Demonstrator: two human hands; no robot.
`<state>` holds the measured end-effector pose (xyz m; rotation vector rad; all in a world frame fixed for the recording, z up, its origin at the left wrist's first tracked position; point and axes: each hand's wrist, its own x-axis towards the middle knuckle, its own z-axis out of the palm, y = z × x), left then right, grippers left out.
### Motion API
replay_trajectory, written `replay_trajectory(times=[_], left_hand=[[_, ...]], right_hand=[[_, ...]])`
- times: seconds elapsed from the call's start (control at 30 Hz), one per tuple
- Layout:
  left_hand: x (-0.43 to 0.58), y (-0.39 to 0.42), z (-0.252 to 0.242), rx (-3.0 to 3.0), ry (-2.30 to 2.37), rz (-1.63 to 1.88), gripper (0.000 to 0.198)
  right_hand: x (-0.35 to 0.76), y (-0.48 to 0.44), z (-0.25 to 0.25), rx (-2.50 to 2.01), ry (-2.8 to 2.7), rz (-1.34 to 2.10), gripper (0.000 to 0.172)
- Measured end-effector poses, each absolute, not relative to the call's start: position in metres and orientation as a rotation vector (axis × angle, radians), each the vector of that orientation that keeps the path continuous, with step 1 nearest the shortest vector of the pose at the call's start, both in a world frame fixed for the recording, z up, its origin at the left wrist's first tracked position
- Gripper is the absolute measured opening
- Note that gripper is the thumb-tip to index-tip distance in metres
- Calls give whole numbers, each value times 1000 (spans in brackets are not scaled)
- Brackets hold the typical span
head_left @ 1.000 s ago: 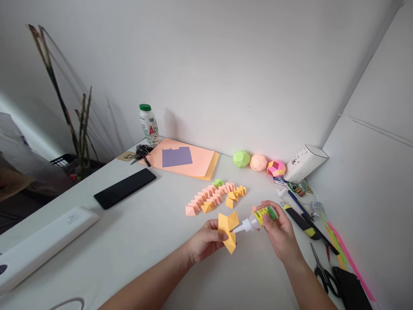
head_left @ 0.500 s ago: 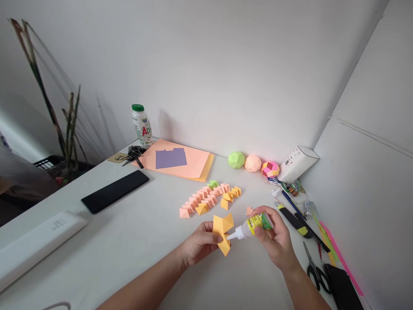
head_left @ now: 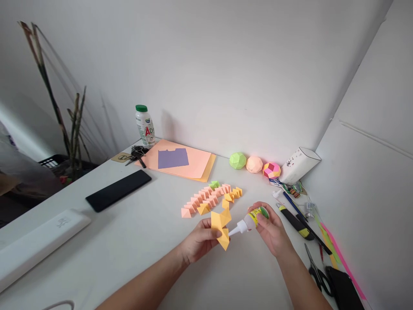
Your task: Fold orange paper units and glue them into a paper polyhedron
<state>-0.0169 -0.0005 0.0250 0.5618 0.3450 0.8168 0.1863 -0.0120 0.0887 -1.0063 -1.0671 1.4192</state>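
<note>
Between the thumb and fingers of my left hand (head_left: 200,241) is a folded orange paper piece (head_left: 220,226) with pointed flaps. My right hand (head_left: 272,230) is closed round a glue bottle (head_left: 253,219) with a yellow-green label, tilted so its white nozzle points left. The nozzle tip is at the right edge of the orange piece; whether it touches cannot be told. Beyond my hands, rows of small folded pink paper pieces (head_left: 200,199) lie on the table, with a few orange ones (head_left: 229,197) and a green one (head_left: 214,185).
Green (head_left: 238,160), pink (head_left: 254,164) and multicoloured (head_left: 271,170) paper balls sit by the wall. At right lie a cutter (head_left: 295,220), scissors (head_left: 318,273) and a black phone (head_left: 345,288). Paper sheets (head_left: 196,165), a white bottle (head_left: 145,125) and a black slab (head_left: 118,190) are at left.
The glue bottle has turned slightly and its nozzle sits a little higher against the orange piece. The orange piece has shifted slightly up and left. The whole view has shifted a little.
</note>
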Motion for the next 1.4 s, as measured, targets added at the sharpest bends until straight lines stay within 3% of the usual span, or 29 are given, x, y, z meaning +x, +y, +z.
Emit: replay_trajectory(times=[0.23,0.83,1.4], left_hand=[[-21,6,32,542,427,1004,6],[-23,8,28,547,464,1021,4],[-23,9,30,586,664,1169,9]], right_hand=[[182,-7,76,-938,-965,1501,19],[185,0,65,-918,-973,1548,15],[183,-2,66,-1014,-1095,1552,22]])
